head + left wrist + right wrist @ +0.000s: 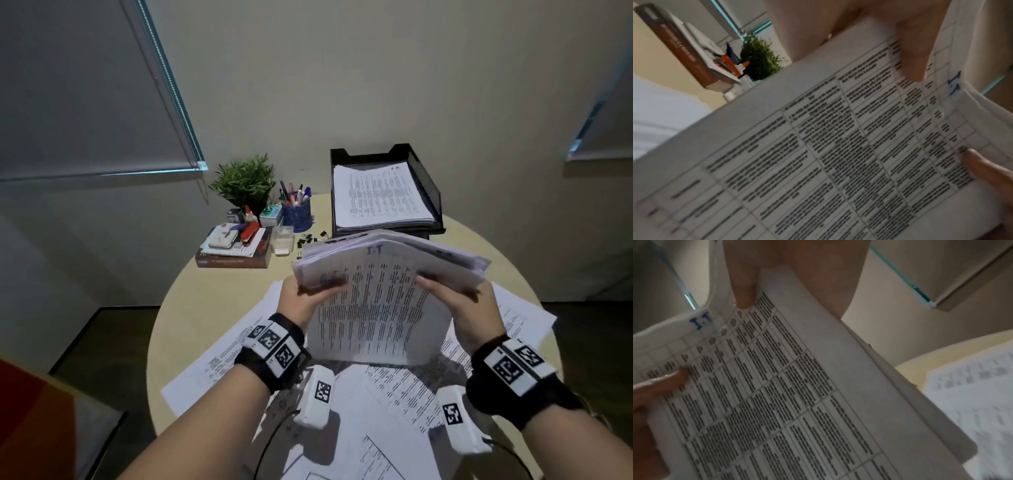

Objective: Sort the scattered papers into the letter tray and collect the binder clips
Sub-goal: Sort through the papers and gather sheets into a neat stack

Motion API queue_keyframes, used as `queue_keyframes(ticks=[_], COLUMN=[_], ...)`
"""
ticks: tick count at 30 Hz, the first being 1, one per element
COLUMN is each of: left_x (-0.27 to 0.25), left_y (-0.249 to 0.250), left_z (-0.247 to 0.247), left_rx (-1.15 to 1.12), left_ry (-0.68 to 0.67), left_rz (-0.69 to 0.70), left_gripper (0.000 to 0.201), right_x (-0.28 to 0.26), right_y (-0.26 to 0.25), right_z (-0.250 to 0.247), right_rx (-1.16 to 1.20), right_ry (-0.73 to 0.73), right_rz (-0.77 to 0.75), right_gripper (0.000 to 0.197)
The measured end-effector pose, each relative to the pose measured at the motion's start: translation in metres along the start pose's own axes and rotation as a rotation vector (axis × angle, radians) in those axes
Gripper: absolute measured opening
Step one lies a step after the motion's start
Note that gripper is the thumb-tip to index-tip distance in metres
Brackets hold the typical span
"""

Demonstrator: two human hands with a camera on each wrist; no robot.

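**Big stack of papers held up over the table**

From my head: my left hand (301,301) and my right hand (459,305) each pinch a side of one thick paper stack (376,301), held up over the round table (212,301). The top of the stack flops over toward the one black letter tray (424,185), which already has papers in it. Many loose sheets (239,349) still lie under my arms, too mixed up to count. A little bunch of binder clips (310,238) sits near the tray; I cannot count them.

From my left wrist: my thumb (910,53) is pressed on the printed page.

From my right wrist: my thumb (744,288) is pressed there too.

I think the bent, uneven stack could slip and fan out if I loosen one side
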State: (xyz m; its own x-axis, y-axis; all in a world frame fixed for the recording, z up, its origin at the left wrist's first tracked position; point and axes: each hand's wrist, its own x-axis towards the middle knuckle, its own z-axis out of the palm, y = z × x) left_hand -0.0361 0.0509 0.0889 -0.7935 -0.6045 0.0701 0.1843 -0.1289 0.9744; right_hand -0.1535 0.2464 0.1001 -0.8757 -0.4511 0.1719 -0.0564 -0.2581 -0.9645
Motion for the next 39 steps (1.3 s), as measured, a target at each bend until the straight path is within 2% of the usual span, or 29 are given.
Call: queue_keyframes(ticks=[3, 6, 10, 12, 14, 16, 18, 19, 21, 26, 27, 30, 33, 37, 39], left_x=[0.003, 0.003, -0.001, 0.002, 0.008, 0.011, 0.008, 0.005, -0.001, 0.000, 0.001, 0.006, 0.013, 0.022, 0.027], left_y=[0.014, 0.012, 0.009, 0.012, 0.017, 0.019, 0.014, 0.011, 0.009, 0.012, 0.012, 0.013, 0.011, 0.011, 0.009], left_z=[0.001, 0.007, 0.017, 0.019, 0.019, 0.019, 0.017, 0.017, 0.017, 0.017, 0.016, 0.014, 0.013, 0.013, 0.011], left_rx=[-0.082, -0.058, -0.069, -0.095, -0.107, -0.119, -0.037, 0.001, 0.015, 0.043, 0.046, 0.072, 0.115, 0.084, 0.073], left_ry=[-0.073, -0.075, -0.015, 0.027, 0.061, 0.044, 0.033, 0.025, 0.036, 0.079, 0.078, 0.047, 0.027, 0.061, 0.074], left_rz=[0.080, 0.066, 0.050, 0.071, 0.107, 0.137, 0.158, 0.157, 0.125, 0.094, 0.101, 0.120, 0.117, 0.094, 0.078], left_gripper=[0.057, 0.055, 0.025, 0.038, 0.052, 0.058, 0.059, 0.046, 0.014, 0.021, 0.022, 0.025, 0.025, 0.024, 0.023], right_x=[0.005, 0.004, 0.005, 0.006, 0.009, 0.011, 0.012, 0.011, 0.007, 0.012, 0.013, 0.019, 0.027, 0.024, 0.018], right_y=[-0.016, -0.011, -0.002, -0.007, -0.012, -0.014, -0.009, -0.006, -0.004, -0.011, -0.011, -0.012, -0.011, -0.011, -0.003], right_z=[-0.001, -0.005, -0.008, -0.004, 0.000, 0.003, 0.003, 0.003, 0.003, 0.009, 0.011, 0.015, 0.013, 0.007, 0.002], right_rx=[-0.011, -0.029, 0.021, 0.075, 0.114, 0.130, 0.102, 0.075, 0.048, -0.023, -0.018, -0.038, -0.088, -0.146, -0.190], right_ry=[-0.069, -0.069, 0.014, 0.009, -0.003, 0.000, 0.007, 0.013, 0.019, 0.043, 0.048, 0.086, 0.107, -0.014, -0.073], right_rz=[-0.064, -0.020, 0.058, 0.026, -0.010, -0.012, 0.030, 0.052, 0.056, -0.046, -0.063, -0.072, -0.117, -0.159, -0.130], right_gripper=[0.017, 0.022, 0.040, 0.035, 0.044, 0.050, 0.041, 0.036, 0.046, 0.081, 0.080, 0.036, 0.038, 0.012, 0.020])
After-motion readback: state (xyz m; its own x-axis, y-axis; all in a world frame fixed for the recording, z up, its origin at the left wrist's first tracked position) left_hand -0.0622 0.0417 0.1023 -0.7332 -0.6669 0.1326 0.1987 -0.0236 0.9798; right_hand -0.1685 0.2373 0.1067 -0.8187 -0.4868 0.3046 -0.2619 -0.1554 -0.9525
